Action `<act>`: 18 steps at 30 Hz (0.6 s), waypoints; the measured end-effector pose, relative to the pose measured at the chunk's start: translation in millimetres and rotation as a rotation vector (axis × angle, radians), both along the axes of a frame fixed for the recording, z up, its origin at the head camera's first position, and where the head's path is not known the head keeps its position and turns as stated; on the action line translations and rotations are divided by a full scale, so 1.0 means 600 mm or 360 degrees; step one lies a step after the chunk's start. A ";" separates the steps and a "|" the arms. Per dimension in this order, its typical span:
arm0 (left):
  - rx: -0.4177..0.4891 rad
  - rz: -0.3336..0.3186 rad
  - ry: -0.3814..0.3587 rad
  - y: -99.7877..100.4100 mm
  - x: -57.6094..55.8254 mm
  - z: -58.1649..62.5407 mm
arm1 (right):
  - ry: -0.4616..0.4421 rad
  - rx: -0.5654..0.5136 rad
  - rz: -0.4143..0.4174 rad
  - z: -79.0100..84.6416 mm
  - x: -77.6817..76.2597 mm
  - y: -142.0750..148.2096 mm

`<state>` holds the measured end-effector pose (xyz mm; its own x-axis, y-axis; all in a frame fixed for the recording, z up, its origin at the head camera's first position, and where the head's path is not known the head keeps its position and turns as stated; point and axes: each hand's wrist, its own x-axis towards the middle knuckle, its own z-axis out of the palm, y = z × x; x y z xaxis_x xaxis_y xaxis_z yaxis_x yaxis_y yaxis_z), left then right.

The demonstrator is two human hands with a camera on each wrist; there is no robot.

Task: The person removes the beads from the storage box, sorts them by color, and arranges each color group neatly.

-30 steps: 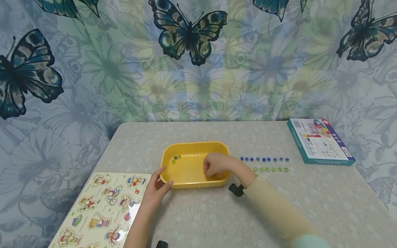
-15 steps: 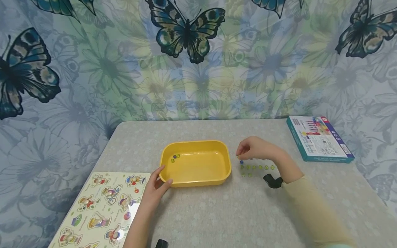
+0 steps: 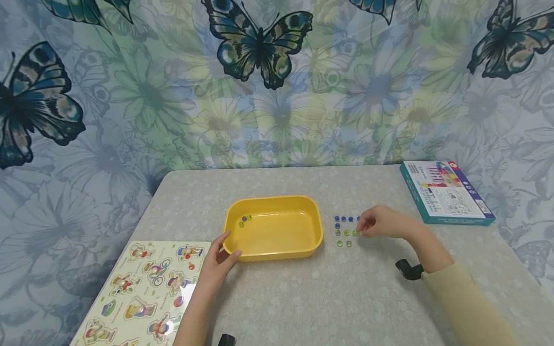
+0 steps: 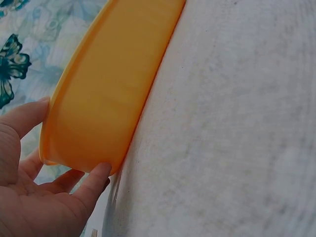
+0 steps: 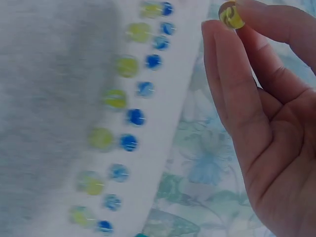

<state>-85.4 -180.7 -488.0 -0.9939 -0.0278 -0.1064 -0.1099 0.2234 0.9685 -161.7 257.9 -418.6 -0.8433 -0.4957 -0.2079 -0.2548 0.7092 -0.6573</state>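
Observation:
My left hand [image 3: 218,262] holds the near left corner of a yellow plastic tray [image 3: 277,254]. In the left wrist view, the thumb lies at the tray's rim [image 4: 61,84] and other fingers press its outer wall. Inside the tray, a few small marbles [image 3: 244,219], blue and yellow-green, sit at the far left. Right of the tray, my right hand [image 3: 385,222] is low over rows of blue marbles [image 3: 344,219] and yellow-green marbles [image 3: 339,243], partly hiding them. A yellow-green marble [image 5: 231,16] is pinched between its thumb and fingertips in the right wrist view.
A sheet with cartoon figure pictures [image 3: 138,307] lies on the table's left side, partly under my left forearm. At the back right lies a flat teal-edged box [image 3: 447,192]. Behind the grey table [image 3: 311,307] hangs a butterfly-print cloth [image 3: 281,120].
My right hand has come out of the tray, gone to the left end of the marble rows and shifted right along them. The left hand keeps its hold on the tray.

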 end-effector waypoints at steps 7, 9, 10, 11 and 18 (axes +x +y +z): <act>0.0008 0.0016 0.0003 0.001 -0.002 0.001 | 0.0043 0.0069 -0.0081 -0.041 0.014 -0.009; 0.0005 0.0020 -0.0001 0.002 -0.001 0.002 | 0.0057 0.0093 -0.0118 -0.049 0.016 -0.013; 0.0006 0.0019 -0.0005 0.003 -0.001 0.002 | 0.0061 0.0100 -0.0134 -0.052 0.017 -0.015; 0.0005 0.0019 -0.0010 0.003 0.000 0.002 | 0.0066 0.0107 -0.0144 -0.055 0.017 -0.017; 0.0018 0.0018 -0.0015 0.004 0.002 0.003 | 0.0083 0.0148 -0.0186 -0.061 0.016 -0.026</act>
<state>-84.0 -178.1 -486.0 -0.9925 -0.0380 -0.1159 -0.1213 0.2108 0.9700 -152.2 242.4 -455.4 -0.9051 -0.3739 -0.2025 -0.1990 0.7933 -0.5754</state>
